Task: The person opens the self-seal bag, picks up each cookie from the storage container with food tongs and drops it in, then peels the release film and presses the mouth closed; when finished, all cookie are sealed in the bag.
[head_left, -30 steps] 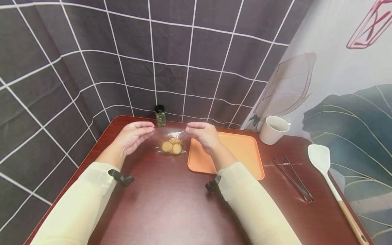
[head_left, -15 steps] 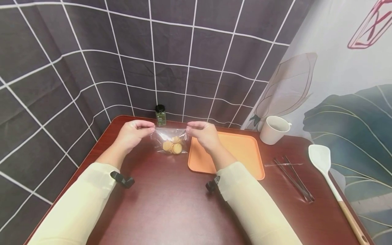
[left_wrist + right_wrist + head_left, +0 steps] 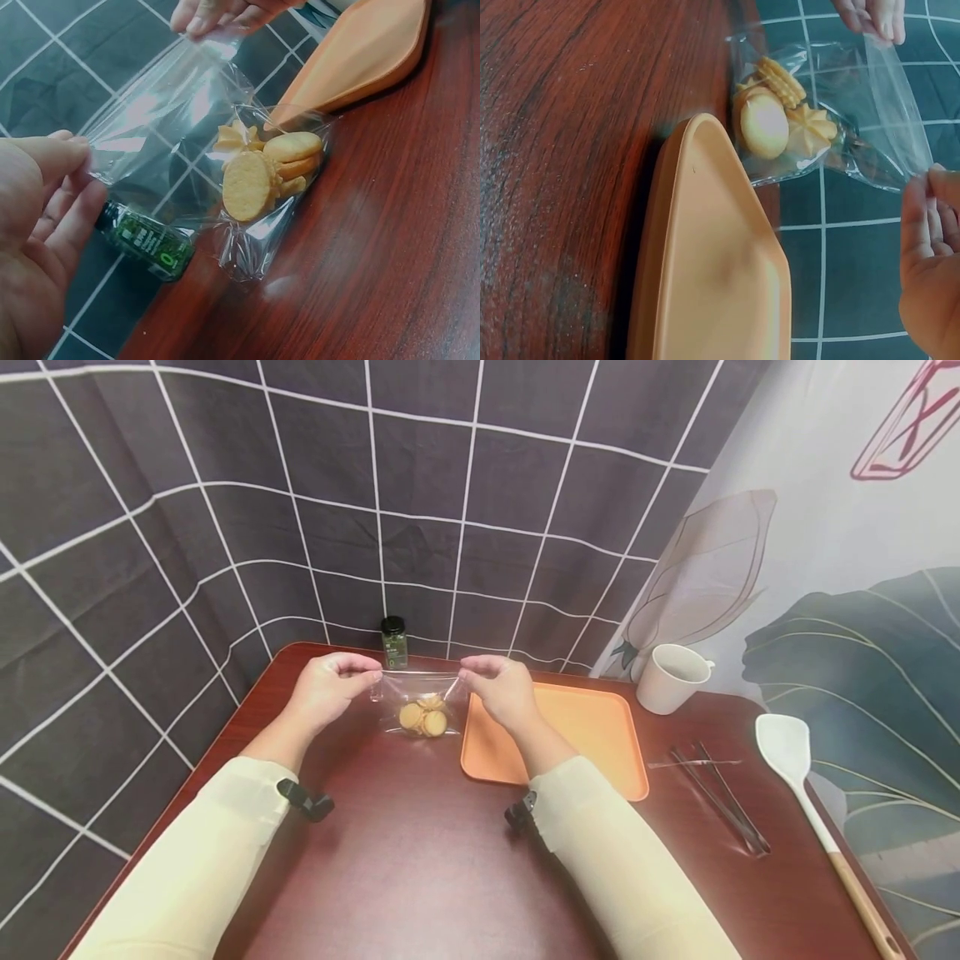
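A clear plastic bag (image 3: 397, 691) stands on the brown table with several biscuits (image 3: 249, 185) gathered in its bottom. My left hand (image 3: 330, 687) pinches the bag's top left corner between thumb and fingers. At the opposite top corner my right hand (image 3: 504, 689) does the same, thumb against fingertips. Between the two hands the top edge is stretched nearly straight. Round plain biscuits and a ridged, star-shaped one show through the plastic in the right wrist view.
Right of the bag lies an orange tray (image 3: 577, 727), partly under my right forearm. Behind the bag stands a green jar (image 3: 394, 647) with a black lid. Farther right are a beige mug (image 3: 670, 681), metal tongs (image 3: 720, 797) and a white spatula (image 3: 783, 747) with a wooden handle.
The bag's top edge has come up and drawn taut between my hands. My left fingers have closed from a looser pose into a pinch. Both hands have shifted only slightly.
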A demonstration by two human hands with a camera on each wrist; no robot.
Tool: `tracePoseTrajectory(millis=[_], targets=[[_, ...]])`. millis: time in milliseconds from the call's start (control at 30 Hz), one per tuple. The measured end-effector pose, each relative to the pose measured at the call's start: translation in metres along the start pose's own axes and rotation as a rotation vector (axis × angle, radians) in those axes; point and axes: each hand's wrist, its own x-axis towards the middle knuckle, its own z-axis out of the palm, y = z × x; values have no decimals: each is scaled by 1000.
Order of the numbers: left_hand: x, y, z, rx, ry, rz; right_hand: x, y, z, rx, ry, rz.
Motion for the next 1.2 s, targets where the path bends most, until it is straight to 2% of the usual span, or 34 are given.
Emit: tracePoseTrajectory(millis=[333,800,1033,1200], targets=[[0,-4,4,106,31,56,2,4,4,-50,9,-47],[0,-7,9,-6,33,25,1,5,7,-19,45,-49],[0,-10,10,37,17,52,0,8,6,-37,36,-36],[-1,-11,9,37,-10,78,0,8,6,-48,24,-58]])
